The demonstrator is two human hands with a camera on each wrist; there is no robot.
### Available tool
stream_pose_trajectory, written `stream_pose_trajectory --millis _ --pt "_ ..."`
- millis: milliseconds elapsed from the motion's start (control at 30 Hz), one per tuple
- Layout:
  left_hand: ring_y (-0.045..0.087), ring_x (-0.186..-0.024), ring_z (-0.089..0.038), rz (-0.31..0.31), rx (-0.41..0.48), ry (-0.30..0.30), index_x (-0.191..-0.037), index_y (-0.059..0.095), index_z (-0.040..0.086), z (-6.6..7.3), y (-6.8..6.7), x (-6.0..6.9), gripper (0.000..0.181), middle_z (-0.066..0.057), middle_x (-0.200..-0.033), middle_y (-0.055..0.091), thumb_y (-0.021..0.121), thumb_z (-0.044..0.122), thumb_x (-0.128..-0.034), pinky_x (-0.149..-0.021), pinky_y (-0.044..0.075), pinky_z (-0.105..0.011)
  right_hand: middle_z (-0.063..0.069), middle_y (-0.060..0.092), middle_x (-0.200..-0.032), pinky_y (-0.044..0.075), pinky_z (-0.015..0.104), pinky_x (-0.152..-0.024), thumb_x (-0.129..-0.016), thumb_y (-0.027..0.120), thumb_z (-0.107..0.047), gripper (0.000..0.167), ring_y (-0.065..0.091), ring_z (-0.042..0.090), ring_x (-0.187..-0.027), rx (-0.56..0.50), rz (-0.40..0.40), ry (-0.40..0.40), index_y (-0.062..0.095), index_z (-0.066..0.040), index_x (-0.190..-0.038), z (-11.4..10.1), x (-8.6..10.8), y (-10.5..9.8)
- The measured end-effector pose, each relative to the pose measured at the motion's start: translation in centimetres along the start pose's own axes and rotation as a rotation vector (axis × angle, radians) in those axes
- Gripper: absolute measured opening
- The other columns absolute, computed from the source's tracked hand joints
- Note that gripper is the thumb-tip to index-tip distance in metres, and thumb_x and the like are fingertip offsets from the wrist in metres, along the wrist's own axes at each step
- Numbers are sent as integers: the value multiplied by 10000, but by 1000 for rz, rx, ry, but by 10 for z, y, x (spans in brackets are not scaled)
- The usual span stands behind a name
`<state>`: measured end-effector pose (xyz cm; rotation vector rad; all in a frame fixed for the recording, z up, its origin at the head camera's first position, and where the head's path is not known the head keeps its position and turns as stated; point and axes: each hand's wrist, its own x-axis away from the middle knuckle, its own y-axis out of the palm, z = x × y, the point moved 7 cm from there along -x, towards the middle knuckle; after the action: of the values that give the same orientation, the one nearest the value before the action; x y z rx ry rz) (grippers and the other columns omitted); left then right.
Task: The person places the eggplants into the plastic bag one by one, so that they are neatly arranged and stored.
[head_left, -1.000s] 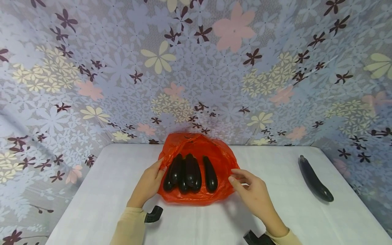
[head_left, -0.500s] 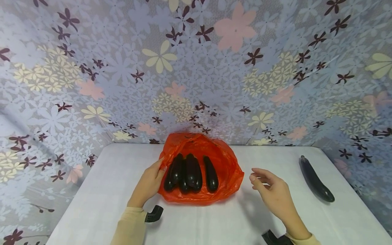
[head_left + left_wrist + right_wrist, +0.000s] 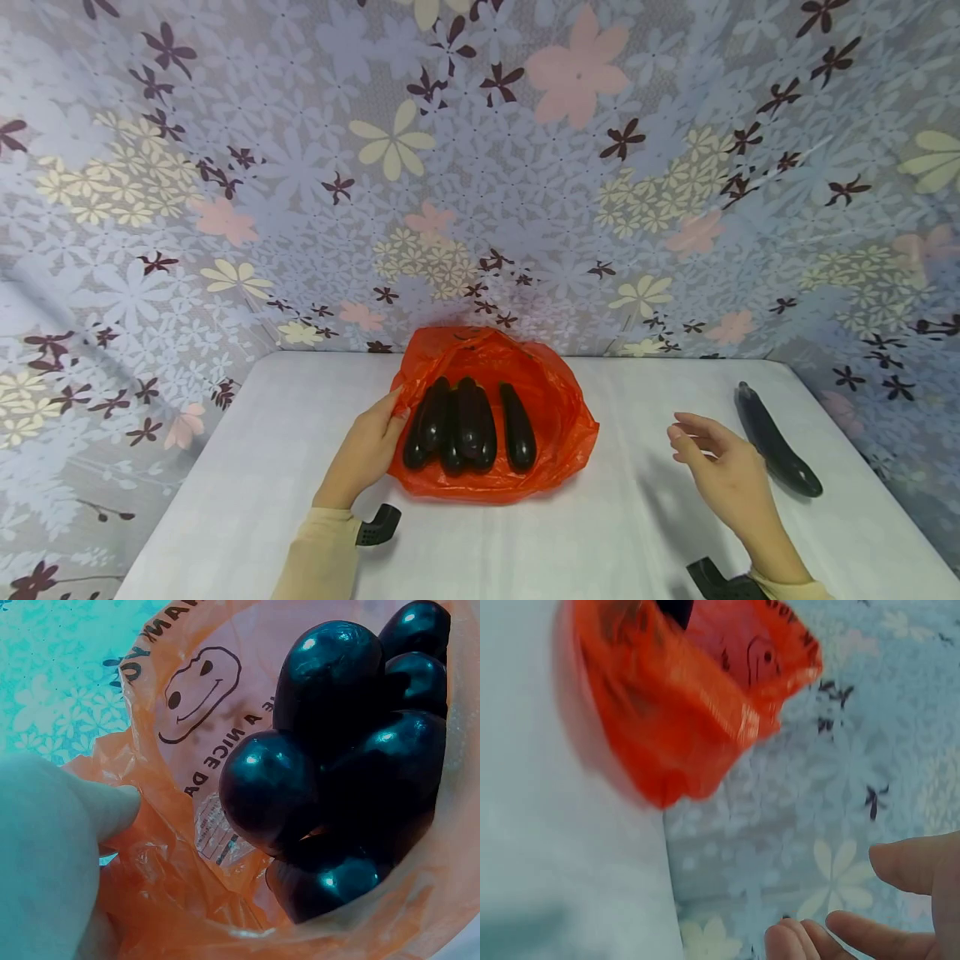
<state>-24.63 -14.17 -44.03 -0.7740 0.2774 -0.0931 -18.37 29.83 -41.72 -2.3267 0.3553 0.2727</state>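
Note:
A red plastic bag [image 3: 558, 417] lies on the table with its mouth spread toward me. Inside it are several dark, glossy eggplants [image 3: 468, 425], most bunched at the left, with one a little apart at the right. My left hand [image 3: 365, 450] pinches the bag's left rim between thumb and fingers; the left wrist view shows the eggplants' [image 3: 270, 787] rounded ends beside it. In the air right of the bag is my right hand [image 3: 727, 479], fingers loosely bent and holding nothing. Just beyond it a single eggplant [image 3: 772, 442] lies on the table, partly covered by the hand.
The white-covered table [image 3: 225, 467] ends at the back against a floral cloth backdrop [image 3: 480, 183], which also rises at both sides. The bag's back edge leans close to that cloth. Black camera mounts sit at both wrists.
My right hand has come off the bag's right rim and moved right, toward the lone eggplant. The bag's right edge has sprung outward. The left hand keeps its hold in place.

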Motion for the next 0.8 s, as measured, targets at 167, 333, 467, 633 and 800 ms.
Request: stream_pose_trajectory --millis 167,333,467,633,800 --pt "522 -1317 -358 -2 1 4 -1501 454 37 1 0 0 468 -167 -1450 536 479 151 -1048 -1126 369 -543 223 727 -1074 485 159 -582 -997 619 -389 516 687 25 -693 116 28 62 624 26 -1304 20 -1 -13" --pt "523 -1317 -352 3 -4 12 -1499 456 37 0 -1 0 465 -162 -1448 539 480 151 -1048 -1128 369 -538 254 716 -1076 480 248 -554 -1002 600 -409 553 669 10 -665 165 36 86 609 49 -1311 35 -4 -23" --pt "530 -1310 -351 6 -5 11 -1495 461 39 0 -1 -1 462 -160 -1438 548 485 148 -1047 -1127 372 -535 254 721 -1051 466 235 -518 -1009 581 -415 570 588 -114 -643 150 42 119 593 59 -1324 50 -8 -30" --pt "532 -1309 -348 2 0 8 -1500 458 41 0 -1 -1 467 -158 -1439 549 485 151 -1047 -1127 373 -532 246 719 -1074 462 206 -510 -1017 555 -433 579 487 -216 -649 161 51 137 590 53 -1329 66 -11 -41" --pt "534 -1306 -350 7 -2 13 -1496 460 32 1 -2 -1 466 -162 -1434 552 488 151 -1046 -1126 373 -534 280 701 -1087 428 219 -549 -1016 550 -430 580 660 87 -754 211 96 162 601 67 -1310 78 -14 -53"
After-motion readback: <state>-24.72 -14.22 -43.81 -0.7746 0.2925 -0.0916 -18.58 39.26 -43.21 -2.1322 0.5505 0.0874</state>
